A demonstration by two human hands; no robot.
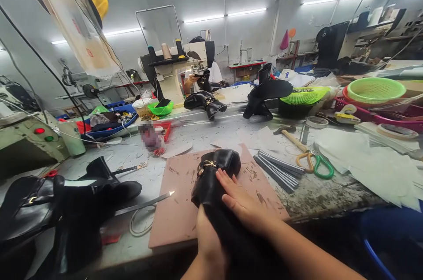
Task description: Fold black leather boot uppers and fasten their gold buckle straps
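Observation:
A black leather boot upper (206,185) with a gold-coloured buckle (209,164) lies over the brown work board (176,222) in front of me. My right hand (239,198) rests on its right side, fingers stretched out along the leather. From the lower left, my left hand (209,238) grips the upper; the fingers are hidden behind it. At the board's left edge is a strip-like metal blade (145,203). More black boot uppers (81,203), with straps and a buckle, are piled at the left.
Right of the board lie dark strips (279,169), scissors (322,166), a hammer (292,138) and white sheets (373,161). A red tray (167,130) stands behind the board. Farther back, a person (216,72) sits at a sewing machine (175,75), with boot uppers (205,103) nearby.

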